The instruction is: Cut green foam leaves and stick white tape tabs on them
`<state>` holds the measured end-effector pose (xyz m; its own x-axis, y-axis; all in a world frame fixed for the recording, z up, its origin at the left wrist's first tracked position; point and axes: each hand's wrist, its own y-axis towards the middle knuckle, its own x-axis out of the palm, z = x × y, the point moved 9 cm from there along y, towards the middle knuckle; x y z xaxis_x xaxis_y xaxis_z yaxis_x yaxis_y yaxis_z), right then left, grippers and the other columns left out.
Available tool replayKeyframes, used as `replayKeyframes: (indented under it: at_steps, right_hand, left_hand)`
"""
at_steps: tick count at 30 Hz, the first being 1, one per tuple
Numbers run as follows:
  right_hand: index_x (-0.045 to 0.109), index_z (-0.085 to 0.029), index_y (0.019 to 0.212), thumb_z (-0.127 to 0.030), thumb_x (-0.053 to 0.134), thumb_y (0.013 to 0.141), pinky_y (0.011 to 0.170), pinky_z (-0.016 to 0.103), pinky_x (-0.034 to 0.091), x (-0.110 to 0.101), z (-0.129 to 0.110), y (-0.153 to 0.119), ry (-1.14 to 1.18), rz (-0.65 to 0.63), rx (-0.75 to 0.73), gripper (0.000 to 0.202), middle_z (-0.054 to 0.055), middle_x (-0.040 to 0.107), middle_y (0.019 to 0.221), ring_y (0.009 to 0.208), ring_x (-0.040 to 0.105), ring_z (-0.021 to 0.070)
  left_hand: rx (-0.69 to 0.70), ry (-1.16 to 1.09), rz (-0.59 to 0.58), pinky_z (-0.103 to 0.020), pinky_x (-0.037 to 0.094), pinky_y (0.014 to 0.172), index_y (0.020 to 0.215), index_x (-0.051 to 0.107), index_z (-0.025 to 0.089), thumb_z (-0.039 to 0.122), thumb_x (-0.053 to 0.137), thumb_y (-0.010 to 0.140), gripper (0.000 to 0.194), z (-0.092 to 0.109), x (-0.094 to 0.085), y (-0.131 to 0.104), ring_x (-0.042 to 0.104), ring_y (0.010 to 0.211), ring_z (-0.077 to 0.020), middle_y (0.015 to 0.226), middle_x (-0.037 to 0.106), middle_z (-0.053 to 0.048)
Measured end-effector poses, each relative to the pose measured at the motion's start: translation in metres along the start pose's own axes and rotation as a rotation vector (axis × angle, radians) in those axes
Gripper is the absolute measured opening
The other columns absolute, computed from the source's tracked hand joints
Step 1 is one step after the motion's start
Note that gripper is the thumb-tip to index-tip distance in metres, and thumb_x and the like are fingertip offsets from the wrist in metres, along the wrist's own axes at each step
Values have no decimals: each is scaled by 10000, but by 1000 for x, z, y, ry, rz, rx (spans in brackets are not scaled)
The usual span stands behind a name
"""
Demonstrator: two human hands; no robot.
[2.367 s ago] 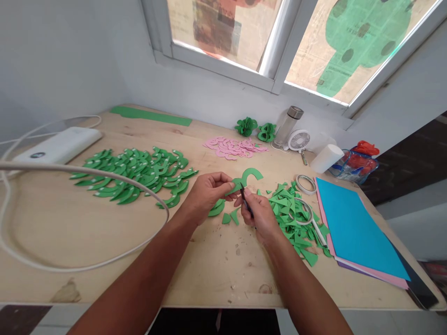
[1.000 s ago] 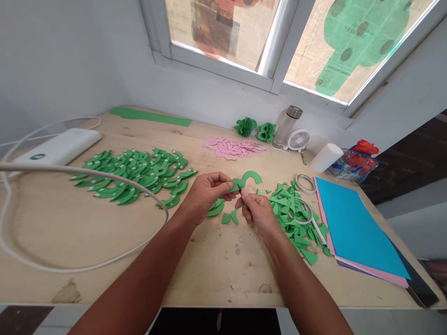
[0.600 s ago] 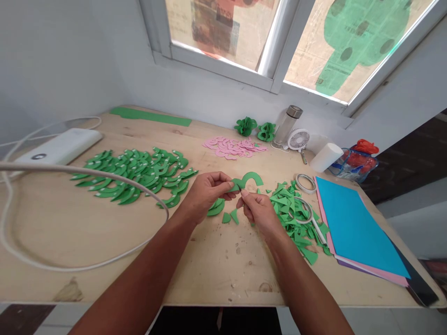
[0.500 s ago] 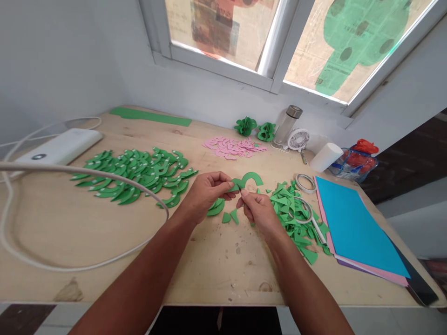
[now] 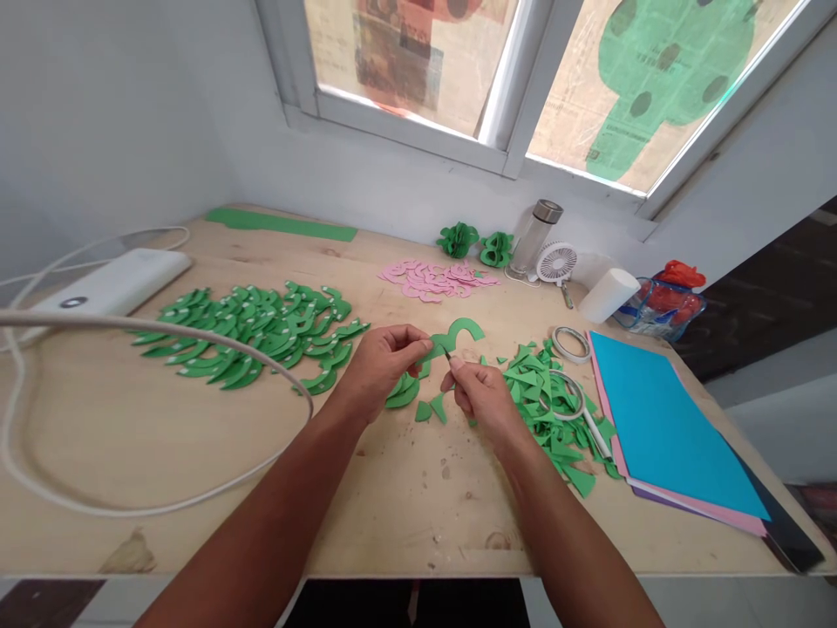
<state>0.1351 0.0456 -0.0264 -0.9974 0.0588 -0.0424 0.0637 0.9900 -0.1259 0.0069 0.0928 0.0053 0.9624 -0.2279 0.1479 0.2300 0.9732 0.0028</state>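
My left hand (image 5: 391, 358) pinches the left end of a curved green paper piece (image 5: 466, 328), held up over the middle of the table. My right hand (image 5: 479, 384) is closed on a small dark thing, too small to make out, whose tip touches the piece near its middle. More green curved pieces (image 5: 402, 392) lie under my left hand. Small green scraps (image 5: 437, 407) are on the wood between my hands. To the left spreads a pile of green wavy pieces with pale squares (image 5: 261, 327). A heap of green offcuts (image 5: 536, 384) lies to the right.
A white cable (image 5: 196, 327) loops over the left side near a white power bank (image 5: 111, 283). Pink cutouts (image 5: 438, 279), green paper balls (image 5: 458, 239), a bottle (image 5: 536, 235) and a small fan (image 5: 556, 262) stand behind. Tape (image 5: 571, 344) and blue sheets (image 5: 673, 419) lie right.
The green piece has turned slightly, its arched end now a little more to the left. Both hands keep their grip and have barely moved; the camera view has shifted slightly.
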Motion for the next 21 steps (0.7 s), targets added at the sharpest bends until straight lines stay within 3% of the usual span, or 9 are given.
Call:
replayKeyframes:
  at_steps: [5,11,21]
  right_hand:
    - [587,-159,644,-592,520,768,368,210,137,0,-1,0,37,23,-10,455,-94,310,377,351,219,59]
    - [581,-157,660,-592,497,794,398,216,169,-1,-6,-1,-33,72,-126,463,-90,313,411,389,239,64]
    - [582,-154,691,-575,486,809,407,214,165,-2,-10,-2,-91,87,-184,448,-85,305,457,417,238,62]
  left_hand:
    - [-29,-189,71,-204,358,437,619,634,149,272,725,619,153,-9,-2,1,463,460,-88,513,525,19]
    - [-139,-459,56,-205,421,509,667,617,147,239,776,583,202,-25,11,-3,520,532,-90,587,578,13]
    - [-142,-470,53,-208,418,517,681,607,144,237,768,599,203,-24,21,-9,497,507,-79,560,558,33]
